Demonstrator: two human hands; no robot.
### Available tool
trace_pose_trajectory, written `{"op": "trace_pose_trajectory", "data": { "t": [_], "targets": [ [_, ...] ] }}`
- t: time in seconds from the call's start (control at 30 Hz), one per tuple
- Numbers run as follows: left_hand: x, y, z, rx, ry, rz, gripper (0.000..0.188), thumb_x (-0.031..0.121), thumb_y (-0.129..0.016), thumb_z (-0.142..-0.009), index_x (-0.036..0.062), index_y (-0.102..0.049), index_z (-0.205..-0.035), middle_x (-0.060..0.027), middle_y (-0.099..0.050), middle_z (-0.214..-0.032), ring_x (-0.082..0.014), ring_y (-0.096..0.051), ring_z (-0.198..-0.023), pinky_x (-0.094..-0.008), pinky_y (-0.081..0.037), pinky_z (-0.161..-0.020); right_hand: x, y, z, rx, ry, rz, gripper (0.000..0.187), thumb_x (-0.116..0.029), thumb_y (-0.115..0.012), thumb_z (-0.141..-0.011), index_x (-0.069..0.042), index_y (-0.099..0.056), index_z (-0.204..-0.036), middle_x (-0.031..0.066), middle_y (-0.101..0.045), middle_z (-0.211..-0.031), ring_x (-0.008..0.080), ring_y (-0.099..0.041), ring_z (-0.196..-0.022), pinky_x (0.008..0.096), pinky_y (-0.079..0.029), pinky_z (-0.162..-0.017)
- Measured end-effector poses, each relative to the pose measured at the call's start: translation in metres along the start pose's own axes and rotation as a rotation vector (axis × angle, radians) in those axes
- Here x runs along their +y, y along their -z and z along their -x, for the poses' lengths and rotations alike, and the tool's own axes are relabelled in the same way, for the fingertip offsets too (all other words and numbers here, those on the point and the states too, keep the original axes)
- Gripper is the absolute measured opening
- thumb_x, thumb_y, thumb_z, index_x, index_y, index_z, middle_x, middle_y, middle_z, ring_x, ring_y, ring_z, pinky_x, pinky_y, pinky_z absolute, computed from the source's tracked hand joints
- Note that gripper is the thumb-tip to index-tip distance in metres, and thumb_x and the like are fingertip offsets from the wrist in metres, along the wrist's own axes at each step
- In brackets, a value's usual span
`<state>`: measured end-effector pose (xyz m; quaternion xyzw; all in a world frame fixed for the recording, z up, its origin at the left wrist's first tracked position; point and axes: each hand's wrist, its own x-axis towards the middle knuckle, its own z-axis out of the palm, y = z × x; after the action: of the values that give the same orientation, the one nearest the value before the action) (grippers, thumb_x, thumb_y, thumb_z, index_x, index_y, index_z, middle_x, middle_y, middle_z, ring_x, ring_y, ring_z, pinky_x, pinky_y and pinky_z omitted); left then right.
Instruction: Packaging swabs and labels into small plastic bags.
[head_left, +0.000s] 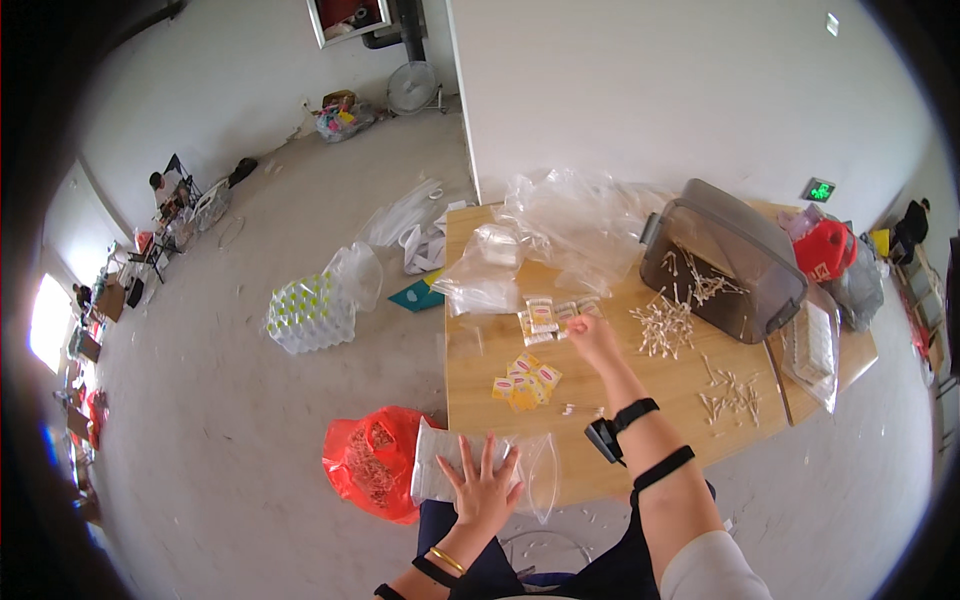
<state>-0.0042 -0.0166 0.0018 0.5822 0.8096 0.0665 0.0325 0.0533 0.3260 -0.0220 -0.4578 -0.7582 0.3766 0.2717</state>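
Note:
My left hand (482, 488) lies flat with fingers spread on a clear plastic bag (538, 465) with whitish contents, at the table's near left edge. My right hand (592, 338) reaches across the table, its fingers drawn together at a group of small printed packets (541, 316). Whether anything is pinched in those fingers is hidden. Nearer to me is a loose pile of yellow and white cards (527, 384). A few cotton swabs (580, 409) lie between the cards and my right forearm.
A grey see-through bin (735, 258) lies tipped on its side, with cotton swabs (664, 328) spilling from its mouth. More swabs (733, 397) lie scattered at right. Crumpled clear bags (575, 225) cover the table's back. A red bag (372, 465) stands off the left edge.

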Motion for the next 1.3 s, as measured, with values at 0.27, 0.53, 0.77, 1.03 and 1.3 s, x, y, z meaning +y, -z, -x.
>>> {"op": "trace_pose_trajectory", "data": {
  "t": [0.27, 0.53, 0.77, 1.03, 1.3],
  "targets": [
    [0.000, 0.000, -0.001, -0.023, 0.008, 0.050, 0.061, 0.037, -0.067, -0.085, 0.0274, -0.051, -0.143, -0.0131, -0.022, -0.162, -0.0556, -0.013, -0.145, -0.0845, -0.005, -0.103, -0.021, -0.060, -0.052, 0.074, -0.217, 0.658, 0.052, -0.051, -0.074, -0.082, -0.005, -0.070, -0.106, 0.0160, -0.072, -0.104, 0.0317, -0.066, -0.108, 0.0426, -0.054, -0.088],
    [-0.001, 0.004, -0.003, -0.029, 0.011, 0.079, 0.061, 0.028, -0.066, -0.083, 0.0267, -0.052, -0.143, -0.0145, -0.026, -0.159, -0.0567, -0.017, -0.143, -0.0844, -0.007, -0.103, -0.033, -0.048, -0.059, -0.257, -0.347, 0.184, 0.070, -0.057, -0.078, -0.074, -0.001, -0.064, -0.114, 0.0208, -0.062, -0.127, 0.0330, -0.062, -0.115, 0.0441, -0.052, -0.091],
    [0.007, 0.002, -0.007, -0.004, -0.017, 0.077, 0.062, 0.026, -0.067, -0.082, 0.0262, -0.052, -0.142, -0.0141, -0.026, -0.159, -0.0557, -0.016, -0.144, -0.0837, -0.007, -0.104, -0.031, -0.076, -0.022, 0.163, 0.035, 0.678, 0.051, -0.034, -0.074, -0.078, -0.001, -0.057, -0.113, 0.0199, -0.060, -0.114, 0.0368, -0.059, -0.108, 0.0461, -0.050, -0.089],
    [0.000, -0.007, 0.003, 0.041, 0.003, 0.017, 0.060, 0.027, -0.066, -0.082, 0.0248, -0.052, -0.141, -0.0150, -0.028, -0.158, -0.0549, -0.015, -0.145, -0.0832, -0.006, -0.105, -0.011, 0.036, 0.122, 0.165, 0.073, -0.031, 0.041, -0.005, -0.071, -0.076, -0.002, -0.053, -0.113, 0.0181, -0.060, -0.099, 0.0381, -0.058, -0.099, 0.0453, -0.049, -0.085],
    [0.006, -0.007, -0.001, 0.044, -0.002, 0.014, 0.058, 0.025, -0.063, -0.085, 0.0251, -0.051, -0.142, -0.0159, -0.023, -0.160, -0.0559, -0.011, -0.146, -0.0833, -0.005, -0.104, 0.033, 0.074, 0.244, 0.174, 0.090, 0.349, 0.038, -0.013, -0.074, -0.077, -0.001, -0.058, -0.108, 0.0186, -0.063, -0.103, 0.0369, -0.062, -0.097, 0.0445, -0.051, -0.083]
  ]
}}
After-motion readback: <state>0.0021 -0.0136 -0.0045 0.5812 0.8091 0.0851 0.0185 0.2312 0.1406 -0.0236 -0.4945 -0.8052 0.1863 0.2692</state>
